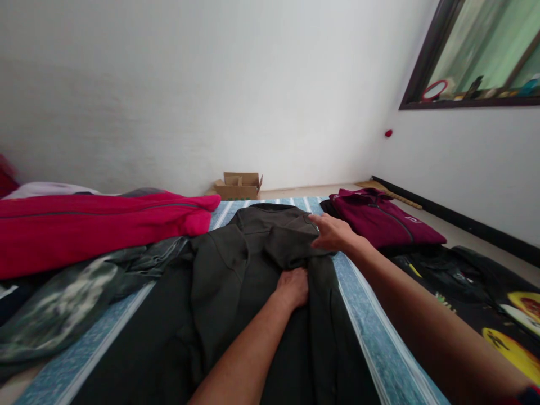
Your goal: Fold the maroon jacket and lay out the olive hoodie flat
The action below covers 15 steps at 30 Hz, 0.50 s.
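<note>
A dark grey-green jacket (pixel 257 315) lies spread out in front of me, its collar at the far end and one sleeve (pixel 291 244) folded across the chest. Against the jacket front, just below that folded sleeve, my left hand (pixel 294 287) is closed with its fingers bent into the cloth; the fingertips are partly hidden. My right hand (pixel 335 232) is at the jacket's right shoulder edge. Its thumb and forefinger are spread apart beside the sleeve fold, and the other fingers are mostly out of sight.
Under the jacket is a blue-and-white striped cover (pixel 371 315). To the left, a bright pink garment (pixel 105 225) lies over camouflage-like clothing (pixel 93 298). A folded maroon zip jacket (pixel 375 216) and a black printed garment (pixel 472 292) lie right. A cardboard box (pixel 238 188) stands by the wall.
</note>
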Tool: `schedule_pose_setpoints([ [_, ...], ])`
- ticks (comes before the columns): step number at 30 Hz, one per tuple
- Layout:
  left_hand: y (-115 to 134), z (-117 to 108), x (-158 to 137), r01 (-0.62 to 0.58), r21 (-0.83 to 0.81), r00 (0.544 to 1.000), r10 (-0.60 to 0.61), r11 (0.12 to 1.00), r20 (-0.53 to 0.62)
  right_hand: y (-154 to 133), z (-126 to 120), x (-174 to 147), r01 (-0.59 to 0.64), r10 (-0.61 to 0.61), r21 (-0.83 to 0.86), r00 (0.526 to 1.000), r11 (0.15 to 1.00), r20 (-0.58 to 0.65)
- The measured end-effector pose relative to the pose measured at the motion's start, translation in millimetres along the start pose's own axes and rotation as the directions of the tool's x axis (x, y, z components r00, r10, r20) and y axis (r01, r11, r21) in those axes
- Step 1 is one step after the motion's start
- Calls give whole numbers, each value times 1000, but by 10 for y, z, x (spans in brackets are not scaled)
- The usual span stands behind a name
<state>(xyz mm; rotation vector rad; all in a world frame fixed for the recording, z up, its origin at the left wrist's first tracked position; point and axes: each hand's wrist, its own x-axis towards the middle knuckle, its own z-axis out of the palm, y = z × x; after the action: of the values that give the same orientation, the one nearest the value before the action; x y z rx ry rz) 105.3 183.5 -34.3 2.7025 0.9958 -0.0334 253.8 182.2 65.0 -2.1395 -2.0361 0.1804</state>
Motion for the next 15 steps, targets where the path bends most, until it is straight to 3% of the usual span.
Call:
schedule_pose_setpoints([
  [4, 16, -24, -29, 12, -8, 1000, -12, 1000, -18, 278, 280, 12, -118, 117, 14, 990, 993, 81],
  [8, 33, -27, -39, 1, 1, 1000, -1, 1000, -3, 379, 475, 98, -213, 207, 158, 977, 964, 53],
  [12, 15, 19, -7, -42, 20, 998, 43, 999, -44, 541, 265, 250, -267, 335, 417, 937, 869, -99],
  [15, -11, 57, 27, -71, 25, 995, 73, 997, -69, 810, -119, 346, -203, 473, 591, 811, 780, -345],
])
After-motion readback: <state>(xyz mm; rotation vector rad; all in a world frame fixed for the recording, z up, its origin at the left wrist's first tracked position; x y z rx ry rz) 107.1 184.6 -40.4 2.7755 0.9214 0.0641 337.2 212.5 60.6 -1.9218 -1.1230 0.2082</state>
